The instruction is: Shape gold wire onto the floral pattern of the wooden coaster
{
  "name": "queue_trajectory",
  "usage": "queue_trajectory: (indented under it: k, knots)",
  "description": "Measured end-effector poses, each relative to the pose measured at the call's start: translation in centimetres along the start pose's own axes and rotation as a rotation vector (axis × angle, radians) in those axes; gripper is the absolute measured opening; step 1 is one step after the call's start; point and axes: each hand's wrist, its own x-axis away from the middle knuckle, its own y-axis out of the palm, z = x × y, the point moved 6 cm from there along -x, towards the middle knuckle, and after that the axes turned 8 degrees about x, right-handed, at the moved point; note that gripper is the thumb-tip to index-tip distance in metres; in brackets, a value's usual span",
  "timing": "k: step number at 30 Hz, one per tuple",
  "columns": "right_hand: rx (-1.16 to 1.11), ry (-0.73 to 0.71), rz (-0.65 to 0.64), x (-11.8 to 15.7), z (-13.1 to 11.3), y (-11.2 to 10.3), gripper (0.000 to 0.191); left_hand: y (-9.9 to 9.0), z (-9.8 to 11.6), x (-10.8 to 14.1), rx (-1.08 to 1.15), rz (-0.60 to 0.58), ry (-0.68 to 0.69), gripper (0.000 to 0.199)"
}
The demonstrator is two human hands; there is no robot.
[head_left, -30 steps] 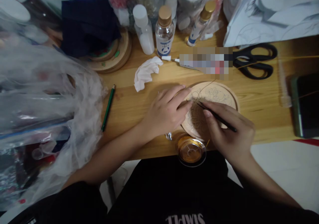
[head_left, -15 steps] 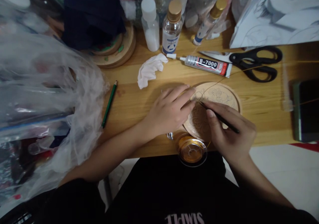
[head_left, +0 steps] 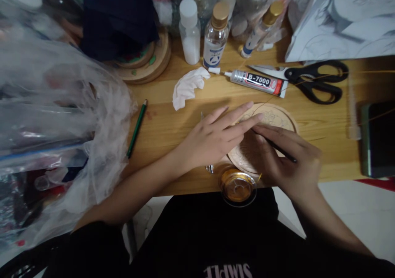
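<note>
The hands [head_left: 212, 140] [head_left: 298, 162] hide parts of the round board [head_left: 277, 115] and dark tool [head_left: 285, 153].

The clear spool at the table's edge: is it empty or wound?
Wound: a golden strand shows coiled around the middle of the spool. Exactly how full it is, I cannot tell.

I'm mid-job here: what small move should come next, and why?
I'd probably lower a fingertip of the left hand to steady the gold thread: it trails off over the edge of the drawn-on disc, those fingers reach out close by, and the right hand is already holding the slim dark tool.
</note>
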Motion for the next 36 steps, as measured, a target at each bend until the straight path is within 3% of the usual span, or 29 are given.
queue_trajectory:
  k: [14, 31, 36]
  knots:
    - [0.113, -0.351, -0.099, -1.8, 0.2, -0.7, 0.022, 0.3, -0.1, 0.1, 0.042, -0.048, 0.025, 0.029]
    - [-0.041, -0.207, -0.126, -1.3, 1.2, -0.4, 0.024, 0.5, -0.3, 0.1, 0.067, -0.024, 0.011, 0.027]
    - [-0.033, -0.259, -0.135, -1.6, 0.9, -0.5, 0.026, 0.5, -0.3, 0.1, 0.071, -0.023, 0.018, 0.026]
